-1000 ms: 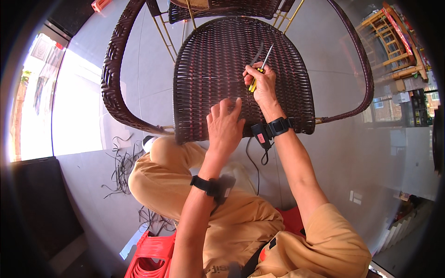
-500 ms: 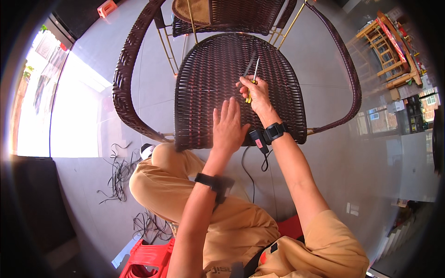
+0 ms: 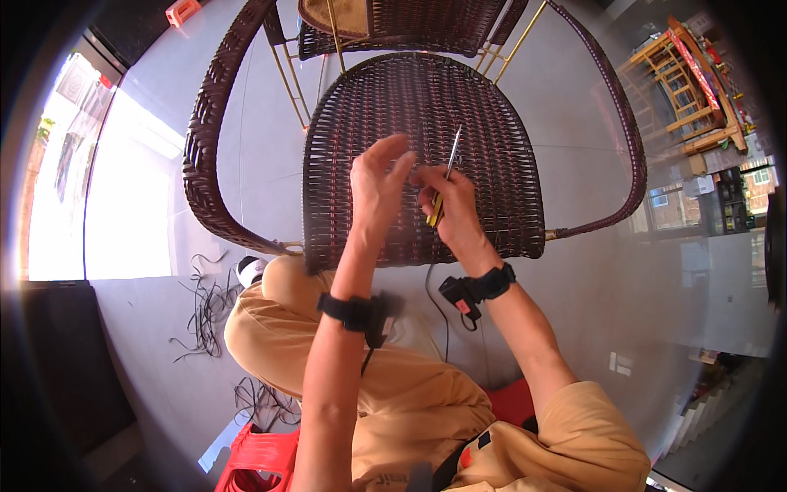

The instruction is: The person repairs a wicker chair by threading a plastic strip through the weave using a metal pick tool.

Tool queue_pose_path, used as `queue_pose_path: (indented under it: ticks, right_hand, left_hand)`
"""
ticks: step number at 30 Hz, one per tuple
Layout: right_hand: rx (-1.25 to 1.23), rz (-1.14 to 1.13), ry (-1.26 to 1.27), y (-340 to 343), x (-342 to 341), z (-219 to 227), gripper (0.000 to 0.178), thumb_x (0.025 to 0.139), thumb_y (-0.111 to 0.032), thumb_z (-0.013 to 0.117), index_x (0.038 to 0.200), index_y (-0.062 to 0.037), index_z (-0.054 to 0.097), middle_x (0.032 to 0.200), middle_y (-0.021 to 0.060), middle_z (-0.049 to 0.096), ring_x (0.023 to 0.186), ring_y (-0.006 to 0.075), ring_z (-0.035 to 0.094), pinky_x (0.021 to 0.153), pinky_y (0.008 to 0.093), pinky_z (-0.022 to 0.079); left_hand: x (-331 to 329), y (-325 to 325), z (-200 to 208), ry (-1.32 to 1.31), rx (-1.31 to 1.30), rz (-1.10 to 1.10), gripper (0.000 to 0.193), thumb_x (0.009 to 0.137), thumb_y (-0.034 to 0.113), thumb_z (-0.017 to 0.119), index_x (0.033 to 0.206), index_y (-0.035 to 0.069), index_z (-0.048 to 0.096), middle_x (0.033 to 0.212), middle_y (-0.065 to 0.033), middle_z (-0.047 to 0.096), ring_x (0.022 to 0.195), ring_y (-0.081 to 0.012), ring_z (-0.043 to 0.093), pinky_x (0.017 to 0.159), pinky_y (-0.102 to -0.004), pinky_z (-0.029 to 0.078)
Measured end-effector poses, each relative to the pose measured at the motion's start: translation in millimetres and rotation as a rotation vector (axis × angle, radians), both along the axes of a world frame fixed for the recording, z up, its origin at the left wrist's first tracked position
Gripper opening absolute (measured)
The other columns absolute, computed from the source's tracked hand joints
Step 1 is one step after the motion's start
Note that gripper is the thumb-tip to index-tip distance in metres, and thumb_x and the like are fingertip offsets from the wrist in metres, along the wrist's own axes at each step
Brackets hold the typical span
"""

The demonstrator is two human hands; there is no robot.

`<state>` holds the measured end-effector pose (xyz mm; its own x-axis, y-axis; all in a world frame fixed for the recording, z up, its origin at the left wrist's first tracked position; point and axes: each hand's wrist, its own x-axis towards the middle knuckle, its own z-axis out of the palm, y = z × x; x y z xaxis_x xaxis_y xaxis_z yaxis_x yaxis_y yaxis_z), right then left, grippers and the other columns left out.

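Observation:
My right hand is closed around the yellow-and-black handle of a screwdriver. Its slim metal shaft points away from me, over the seat. Left of it, my left hand hovers with bent fingers and the thumb apart from them; I see nothing in it. It is slightly blurred. Both hands are above the dark brown woven seat of an armchair, whose front edge faces me. Whether the fingertips of my right hand also pinch something thin, I cannot make out.
Curved woven armrests and gold metal rods flank the seat. Loose dark strips lie on the grey floor at left. A red plastic stool stands by my leg. Wooden furniture is at the far right.
My left hand has lifted off the seat, moving up and left, and its fingers have bent. My right hand has drawn slightly nearer with the screwdriver; the dark strip beside its shaft no longer shows.

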<state>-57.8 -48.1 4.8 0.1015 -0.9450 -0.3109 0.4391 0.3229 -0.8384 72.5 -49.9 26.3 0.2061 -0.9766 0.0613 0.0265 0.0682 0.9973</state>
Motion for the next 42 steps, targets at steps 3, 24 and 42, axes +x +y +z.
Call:
queue_pose_path:
  ticks: [3,24,42]
  right_hand:
    - [0.051,-0.055,-0.035,12.3,-0.8,-4.4,0.009,0.082,-0.008,0.066,0.087,-0.0011,0.063,0.082,0.0087,0.067,0.053,0.0103,0.055,0.043,0.0216,0.038]
    - [-0.659,0.154,1.184,23.0,-60.6,1.9,0.026,0.087,-0.001,0.061,0.113,0.0026,0.062,0.084,0.0126,0.054,0.069,0.0237,0.054,0.067,0.0342,0.044]
    - [-0.650,0.317,1.261,9.2,-49.3,23.2,0.029,0.084,0.001,0.063,0.113,-0.0007,0.065,0.082,0.0152,0.056,0.070,0.0272,0.055,0.067,0.0367,0.044]
  left_hand:
    - [-5.1,-10.6,-3.1,0.148,0.053,-0.071,0.024,0.087,0.008,0.065,0.107,-0.006,0.064,0.097,-0.0120,0.069,0.087,-0.0142,0.065,0.080,-0.0253,0.052]
    - [-15.9,12.7,-36.5,0.443,0.332,-0.001,0.018,0.089,0.013,0.060,0.077,-0.001,0.063,0.061,-0.0037,0.058,0.053,-0.0124,0.056,0.055,-0.0234,0.049]
    - [-23.8,11.4,-38.9,0.233,0.377,0.096,0.019,0.087,0.011,0.060,0.074,-0.003,0.064,0.060,-0.0040,0.058,0.051,-0.0112,0.056,0.048,-0.0220,0.048]
